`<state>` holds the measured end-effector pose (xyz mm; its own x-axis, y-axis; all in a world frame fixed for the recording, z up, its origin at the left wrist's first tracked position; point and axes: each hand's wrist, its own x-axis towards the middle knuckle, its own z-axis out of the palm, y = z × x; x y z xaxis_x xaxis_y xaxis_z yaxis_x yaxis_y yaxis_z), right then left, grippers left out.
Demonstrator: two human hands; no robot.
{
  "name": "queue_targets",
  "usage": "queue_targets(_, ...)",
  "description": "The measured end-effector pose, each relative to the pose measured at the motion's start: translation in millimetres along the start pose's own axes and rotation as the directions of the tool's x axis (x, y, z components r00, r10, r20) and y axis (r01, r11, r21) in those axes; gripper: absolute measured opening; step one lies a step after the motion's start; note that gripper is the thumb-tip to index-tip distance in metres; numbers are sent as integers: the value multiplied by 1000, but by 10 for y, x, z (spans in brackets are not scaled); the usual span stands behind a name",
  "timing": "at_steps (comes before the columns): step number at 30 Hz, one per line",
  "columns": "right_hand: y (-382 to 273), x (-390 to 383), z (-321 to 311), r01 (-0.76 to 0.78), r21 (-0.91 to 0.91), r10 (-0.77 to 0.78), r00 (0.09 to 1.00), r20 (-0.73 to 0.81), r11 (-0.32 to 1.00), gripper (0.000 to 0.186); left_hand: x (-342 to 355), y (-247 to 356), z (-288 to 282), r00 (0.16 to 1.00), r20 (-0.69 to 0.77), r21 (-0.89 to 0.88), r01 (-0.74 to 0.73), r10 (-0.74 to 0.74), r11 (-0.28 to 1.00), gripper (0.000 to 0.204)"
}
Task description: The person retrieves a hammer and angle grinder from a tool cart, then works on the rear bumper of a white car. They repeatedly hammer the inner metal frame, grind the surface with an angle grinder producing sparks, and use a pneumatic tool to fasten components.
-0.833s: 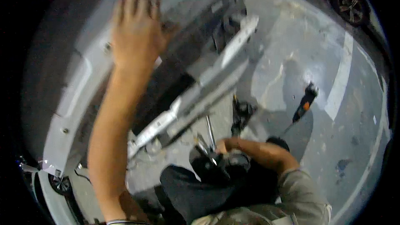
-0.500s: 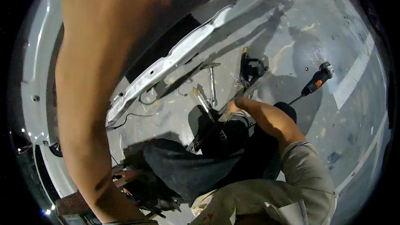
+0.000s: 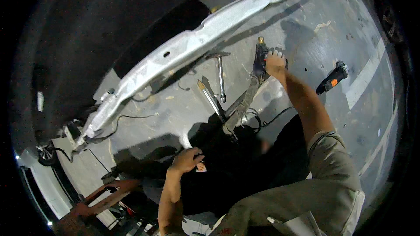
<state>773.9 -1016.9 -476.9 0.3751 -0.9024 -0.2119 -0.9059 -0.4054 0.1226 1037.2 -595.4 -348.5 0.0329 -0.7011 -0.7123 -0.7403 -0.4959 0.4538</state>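
Right hand [image 3: 275, 63] now out from lap, closed around black power tool [image 3: 260, 57] on floor.

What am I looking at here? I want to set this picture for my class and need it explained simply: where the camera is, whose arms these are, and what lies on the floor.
The camera sits on a person's head and looks down, so the picture bulges like a fishbowl. Both arms are that person's own. The right hand reaches out and grips a dark power tool on the concrete floor. The left hand rests low, on dark clothing; whether it holds anything is unclear. On the floor lie a long silver metal beam, a hammer, a black and orange tool and a cable.
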Motion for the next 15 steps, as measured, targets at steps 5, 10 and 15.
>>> queue_targets(5, -93, -51, 834, 35, -31, -41, 971, -237, 999, 32, 513, 139, 148, 986, -122, 78, 121, -111, 990, 32)
queue_targets(10, -15, -167, 466, -95, -80, 96, 995, 11, 992, 34, 1541, -190, 586, 907, -381, -292, 67, -180, 954, 51)
queue_targets(15, 469, -784, -277, 103, 92, -91, 987, -129, 990, 46, 2413, 7, 684, 863, -262, -822, 35, -432, 568, 61)
